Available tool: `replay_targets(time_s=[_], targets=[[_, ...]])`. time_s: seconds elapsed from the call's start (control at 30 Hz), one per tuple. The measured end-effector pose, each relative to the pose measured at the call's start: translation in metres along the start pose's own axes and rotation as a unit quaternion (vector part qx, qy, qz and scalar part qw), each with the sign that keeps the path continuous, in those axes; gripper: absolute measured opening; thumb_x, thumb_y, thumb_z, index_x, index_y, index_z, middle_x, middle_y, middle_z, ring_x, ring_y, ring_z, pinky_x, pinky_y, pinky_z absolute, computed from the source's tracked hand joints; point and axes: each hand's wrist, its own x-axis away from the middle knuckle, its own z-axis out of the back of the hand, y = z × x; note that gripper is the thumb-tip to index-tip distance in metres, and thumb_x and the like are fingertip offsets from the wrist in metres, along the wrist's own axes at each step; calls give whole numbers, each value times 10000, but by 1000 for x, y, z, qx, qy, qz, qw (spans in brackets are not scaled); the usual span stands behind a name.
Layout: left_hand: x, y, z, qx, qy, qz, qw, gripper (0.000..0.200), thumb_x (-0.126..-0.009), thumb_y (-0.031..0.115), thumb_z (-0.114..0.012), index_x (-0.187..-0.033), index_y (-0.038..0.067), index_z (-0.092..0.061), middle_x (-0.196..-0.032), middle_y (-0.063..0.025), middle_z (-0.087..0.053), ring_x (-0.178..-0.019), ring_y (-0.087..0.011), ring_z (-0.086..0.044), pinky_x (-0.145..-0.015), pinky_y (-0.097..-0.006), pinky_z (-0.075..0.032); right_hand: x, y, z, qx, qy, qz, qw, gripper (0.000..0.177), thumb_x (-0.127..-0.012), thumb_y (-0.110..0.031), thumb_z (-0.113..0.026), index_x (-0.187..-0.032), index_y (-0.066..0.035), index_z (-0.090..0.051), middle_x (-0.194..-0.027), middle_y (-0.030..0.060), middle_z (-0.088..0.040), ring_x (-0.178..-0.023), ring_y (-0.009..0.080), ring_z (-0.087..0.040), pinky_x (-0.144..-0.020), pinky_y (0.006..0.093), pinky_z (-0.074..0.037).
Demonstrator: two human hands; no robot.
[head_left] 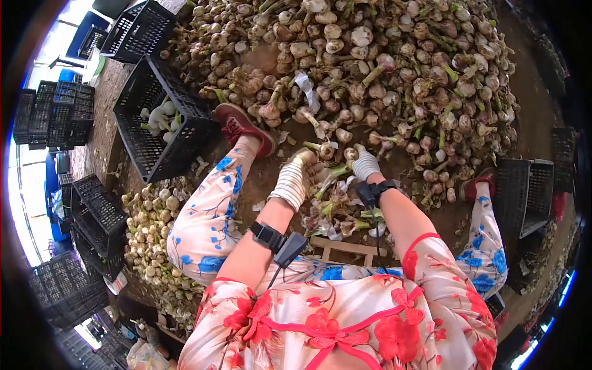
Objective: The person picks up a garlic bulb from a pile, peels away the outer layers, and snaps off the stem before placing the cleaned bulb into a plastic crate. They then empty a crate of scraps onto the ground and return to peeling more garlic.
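In a striped, soiled glove, my left hand (296, 176) is closed beside a green-stemmed garlic piece (333, 176); what its fingers hold is hidden. My right hand (365, 164), gloved too, has its fingers pressed together at a garlic bulb (351, 153) near the edge of the heap. Another garlic bulb (327, 150) lies between and just above the hands. Below them is a scatter of peeled skins and stems (336, 216). The large heap of unpeeled garlic (370, 68) spreads out in front.
A black crate (194, 123) at the left holds several white bulbs with stems. Cleaner bulbs (154, 228) are piled beside my left leg. Other black crates (98, 209) stand at far left, and one crate (535, 197) is on the right. A wooden frame (348, 248) lies before me.
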Motion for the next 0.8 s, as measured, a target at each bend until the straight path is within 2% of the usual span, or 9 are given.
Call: replay_targets(time_s=[0.03,0.13,0.23,0.3,0.33,0.4,0.47,0.63,0.8], targets=[[-4,-3,0,2,-1,3,1000,310,-821,285,-547,-1062,97,-498,-1029,-85,-525,-873,-260,-533,-723,-427,-465,-2,6,-4,2,0,-3,1000,553,-784,-104,-559,-1288,-106,-332,-1181,159,-481,-1003,285,-513,-864,385,-418],[-5,-9,-7,-93,-3,108,990,422,-824,334,-553,-1176,123,-457,-1135,-63,-505,-934,-250,-529,-751,-423,-462,12,0,-14,-459,-35,166,872,549,-737,-25,-607,-1245,-29,-398,-1133,96,-520,-931,168,-507,-786,244,-438],[2,-17,-18,-131,-109,-71,983,405,-820,218,-583,-1185,97,-454,-1027,-81,-562,-907,-194,-555,-758,-345,-483,88,-46,23,-364,-49,257,894,522,-758,-26,-603,-1238,-5,-397,-1148,93,-508,-938,156,-504,-778,243,-442],[20,-7,-29,-111,-130,-114,979,422,-806,171,-596,-1191,83,-447,-1035,-80,-556,-915,-184,-550,-780,-318,-475,107,-59,38,-536,-16,312,785,482,-803,-148,-607,-1210,16,-408,-1084,108,-531,-949,163,-520,-811,242,-425],[27,-3,-34,-90,-148,-151,973,442,-791,123,-609,-1196,69,-439,-1043,-80,-550,-923,-174,-545,-802,-291,-466,111,-58,50,-576,0,206,791,435,-822,-208,-598,-1167,18,-458,-1051,78,-555,-942,129,-516,-823,227,-410],[29,-13,-40,-205,-208,-336,896,549,-767,39,-612,-1260,64,-372,-1111,-57,-510,-974,-146,-495,-867,-274,-419,117,-65,72,-519,6,235,822,391,-826,-243,-599,-1106,16,-516,-990,52,-579,-880,94,-521,-772,216,-422],[41,-19,-43,-295,-219,-407,836,584,-752,-20,-595,-1276,62,-349,-1170,-57,-476,-1015,-133,-472,-861,-240,-403,125,-66,82,-420,17,233,877,326,-832,-300,-586,-970,-6,-583,-735,1,-591,-617,56,-516,-535,198,-417],[74,-18,-53,-112,-312,-212,920,469,-794,76,-592,-1228,49,-415,-1158,-65,-492,-1043,-165,-482,-891,-286,-409,161,-51,100,-456,-48,194,867,324,-825,-342,-582,-920,-33,-593,-589,-32,-522,-439,19,-430,-386,168,-314],[105,-7,-66,-127,-310,-187,924,466,-817,204,-574,-1228,47,-418,-1115,-58,-509,-970,-135,-510,-832,-262,-434,176,-34,98,-504,1,250,827,265,-828,-263,-590,-953,-29,-588,-703,-1,-580,-554,37,-506,-482,179,-407]])
